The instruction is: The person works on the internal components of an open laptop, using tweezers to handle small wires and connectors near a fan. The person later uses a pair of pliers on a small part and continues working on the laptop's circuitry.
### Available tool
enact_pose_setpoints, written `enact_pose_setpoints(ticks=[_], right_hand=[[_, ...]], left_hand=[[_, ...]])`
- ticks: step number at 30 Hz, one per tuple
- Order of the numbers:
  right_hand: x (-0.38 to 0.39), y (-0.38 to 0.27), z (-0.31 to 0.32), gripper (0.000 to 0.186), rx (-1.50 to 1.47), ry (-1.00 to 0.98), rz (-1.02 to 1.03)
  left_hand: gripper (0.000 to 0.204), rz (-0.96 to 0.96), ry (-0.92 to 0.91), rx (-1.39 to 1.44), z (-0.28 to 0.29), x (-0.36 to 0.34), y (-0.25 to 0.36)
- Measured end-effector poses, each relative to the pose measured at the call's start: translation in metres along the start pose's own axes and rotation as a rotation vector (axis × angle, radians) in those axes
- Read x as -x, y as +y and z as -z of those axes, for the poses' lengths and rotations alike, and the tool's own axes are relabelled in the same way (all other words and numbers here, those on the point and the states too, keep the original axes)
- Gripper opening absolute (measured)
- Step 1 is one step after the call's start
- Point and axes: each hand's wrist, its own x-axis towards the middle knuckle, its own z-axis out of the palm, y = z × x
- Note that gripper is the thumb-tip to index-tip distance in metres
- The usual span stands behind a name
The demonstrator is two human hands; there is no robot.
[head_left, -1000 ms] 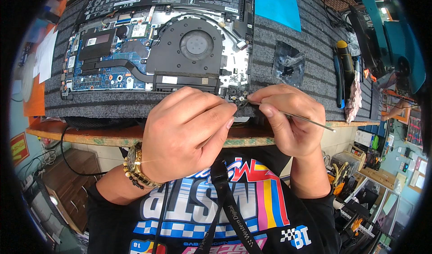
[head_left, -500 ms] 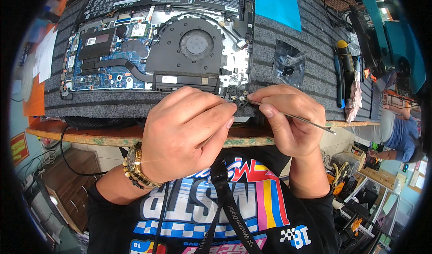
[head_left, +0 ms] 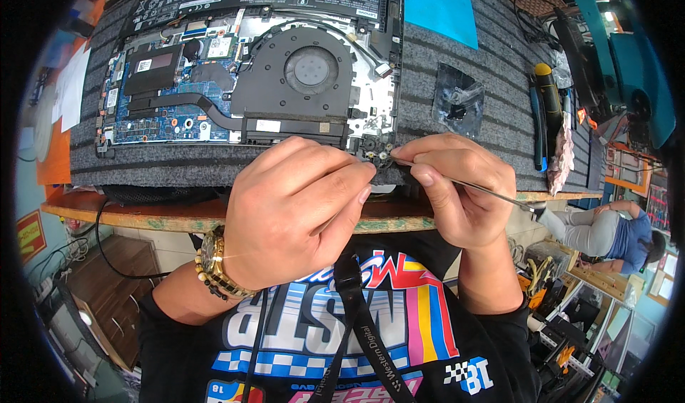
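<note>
An opened laptop (head_left: 246, 82) is laid on the striped grey mat (head_left: 503, 82) by which the workbench (head_left: 178, 218) is covered, close to the workbench's near edge. Its board (head_left: 178, 99), fan (head_left: 312, 69) and battery (head_left: 264, 0) are exposed, the battery being set along the far side. At the laptop's near right corner, a cluster of small parts (head_left: 380, 149) is flanked by both hands. By the right hand (head_left: 467, 182), a thin metal tool (head_left: 489, 190) is pinched between thumb and forefinger, its outer end slanted over the near edge. The fingers of the left hand (head_left: 296, 203) are curled and held close together, their tips at the cluster (whether anything is gripped there cannot be told). Toward the workbench's right edge, a yellow-and-black screwdriver (head_left: 547, 96) is laid beside a blue-and-black tool (head_left: 537, 128); between these and the laptop, a clear plastic bag (head_left: 457, 103) is placed. Beyond the bag, a blue sheet (head_left: 439, 10) is spread.
</note>
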Motion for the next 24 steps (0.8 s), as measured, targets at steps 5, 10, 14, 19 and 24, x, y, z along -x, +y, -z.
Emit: enact_pose_setpoints(ticks=[5,10,14,19,24], right_hand=[[0.0003,0.0009,-0.0003,0.012,0.011,0.013,-0.007],[0.0006,0.0034,-0.0013,0.011,-0.031,0.031,0.007],[-0.0002,0.0036,0.0002,0.012,-0.002,-0.009,0.057],[-0.0007,0.0022,0.0012,0.012,0.025,-0.019,0.042],[0.0002,0.0027,0.0000,0.013,0.022,-0.003,0.041]], left_hand=[[0.020,0.001,0.000,0.000,-0.0009,0.0003,-0.0002],[0.020,0.003,0.002,-0.003,-0.0003,0.0001,0.0004],[0.021,0.007,0.003,-0.010,-0.0008,0.0001,0.0006],[0.021,0.006,-0.003,-0.006,-0.0005,0.0003,0.0000],[0.021,0.003,-0.004,0.004,-0.0003,0.0004,-0.0004]])
